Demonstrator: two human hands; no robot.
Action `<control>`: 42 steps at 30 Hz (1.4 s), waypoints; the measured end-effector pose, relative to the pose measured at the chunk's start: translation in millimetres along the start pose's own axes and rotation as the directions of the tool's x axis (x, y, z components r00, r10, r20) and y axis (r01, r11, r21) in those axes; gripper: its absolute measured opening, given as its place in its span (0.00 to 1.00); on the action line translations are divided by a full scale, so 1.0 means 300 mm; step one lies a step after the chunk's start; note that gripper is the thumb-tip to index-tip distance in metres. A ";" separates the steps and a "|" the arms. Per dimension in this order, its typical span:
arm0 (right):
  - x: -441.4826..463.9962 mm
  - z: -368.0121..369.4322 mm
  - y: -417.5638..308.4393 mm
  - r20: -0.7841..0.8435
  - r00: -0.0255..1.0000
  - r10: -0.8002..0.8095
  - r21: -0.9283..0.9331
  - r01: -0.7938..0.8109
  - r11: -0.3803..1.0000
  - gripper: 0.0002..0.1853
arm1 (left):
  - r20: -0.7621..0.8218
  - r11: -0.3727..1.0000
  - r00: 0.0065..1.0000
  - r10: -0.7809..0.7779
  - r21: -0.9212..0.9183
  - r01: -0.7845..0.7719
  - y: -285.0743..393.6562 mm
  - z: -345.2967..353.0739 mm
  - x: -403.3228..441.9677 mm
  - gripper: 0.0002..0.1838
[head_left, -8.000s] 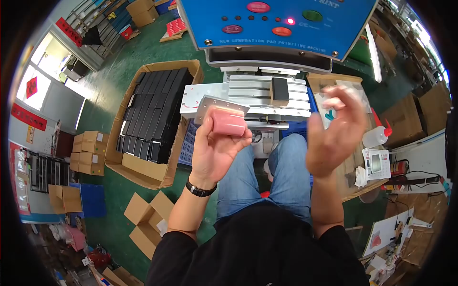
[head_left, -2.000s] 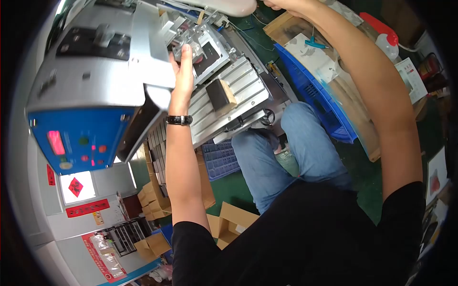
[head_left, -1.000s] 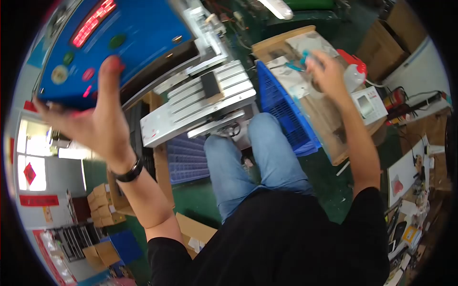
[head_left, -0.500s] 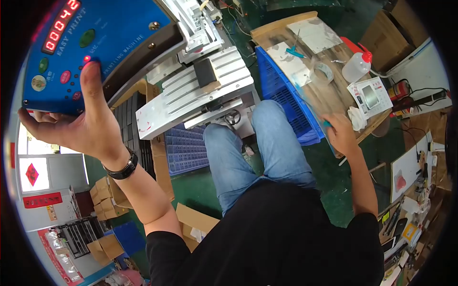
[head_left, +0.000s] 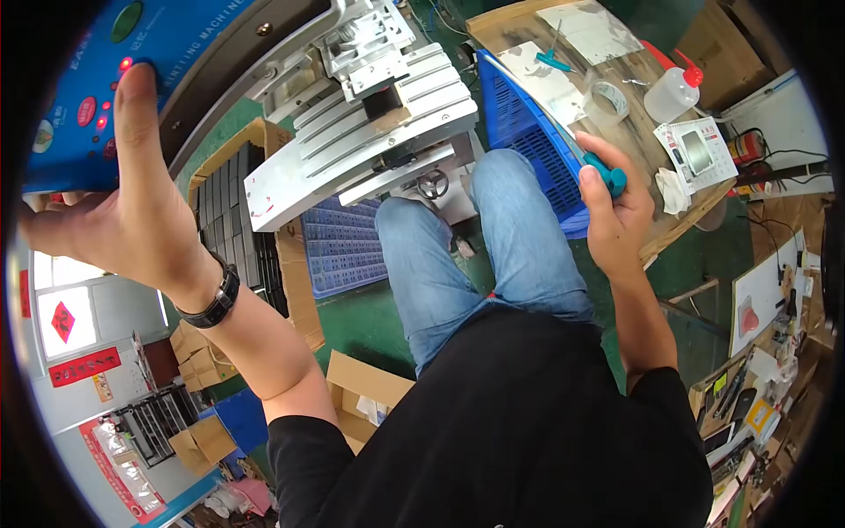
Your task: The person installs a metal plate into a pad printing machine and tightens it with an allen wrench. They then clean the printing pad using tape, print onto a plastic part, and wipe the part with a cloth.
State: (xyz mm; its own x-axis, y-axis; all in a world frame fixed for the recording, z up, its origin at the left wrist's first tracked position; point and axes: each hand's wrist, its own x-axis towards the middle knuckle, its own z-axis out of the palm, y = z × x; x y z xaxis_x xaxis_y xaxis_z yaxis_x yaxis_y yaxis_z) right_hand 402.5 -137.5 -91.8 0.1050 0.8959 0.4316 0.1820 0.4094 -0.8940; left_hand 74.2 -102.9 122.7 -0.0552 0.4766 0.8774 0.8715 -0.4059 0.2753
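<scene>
My left hand [head_left: 123,202] is at the blue control box [head_left: 70,106] of a printing machine. Its thumb tip rests on the panel beside a lit red light, and its fingers stretch under the lower edge, partly hidden. In my right hand [head_left: 620,216] is a screwdriver [head_left: 607,176] with a teal handle; its long thin shaft points up and left over a blue crate [head_left: 537,145]. A dark block [head_left: 382,104] sits on the machine's grooved metal bed [head_left: 326,167], partly covered by the metal head [head_left: 370,53] above it.
On the wooden table [head_left: 647,97] at right lie a teal T-handled tool [head_left: 554,61], a tape roll [head_left: 607,103], a squeeze bottle [head_left: 671,95] and a calendar card [head_left: 695,156]. A carton of dark pieces [head_left: 231,211] stands left of the bed; an open carton [head_left: 365,387] is below.
My right hand has lifted the screwdriver from the table edge. The machine's head now reaches over the dark block. More red lights glow on the panel, and the view has shifted.
</scene>
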 end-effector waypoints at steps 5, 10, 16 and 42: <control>-0.007 0.028 -0.053 0.077 0.987 0.141 0.293 -0.157 0.943 0.18 | 0.021 1.000 0.999 -0.025 0.002 0.025 -0.001 -0.028 0.002 0.67; 0.010 0.059 -0.014 0.074 0.990 0.124 0.351 -0.142 0.926 0.18 | 0.051 0.998 0.997 -0.060 0.004 0.060 -0.025 -0.023 -0.020 0.68; 0.012 0.075 0.024 0.048 0.979 0.196 0.392 -0.199 0.898 0.17 | 0.037 0.997 0.996 -0.080 0.007 0.080 -0.036 -0.007 -0.038 0.61; 0.226 0.427 -0.120 0.093 0.993 -0.069 0.542 0.007 0.840 0.12 | 0.344 0.806 0.898 -0.276 -0.427 0.411 -0.231 0.308 -0.358 0.26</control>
State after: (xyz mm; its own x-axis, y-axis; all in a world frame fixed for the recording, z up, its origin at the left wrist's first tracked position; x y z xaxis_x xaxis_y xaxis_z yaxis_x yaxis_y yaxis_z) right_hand 277.9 -69.4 -45.5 0.0007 0.8779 0.4788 -0.3767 0.4438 -0.8131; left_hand 64.7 -53.9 -26.8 -0.1227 0.8078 0.5766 0.4714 -0.4638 0.7501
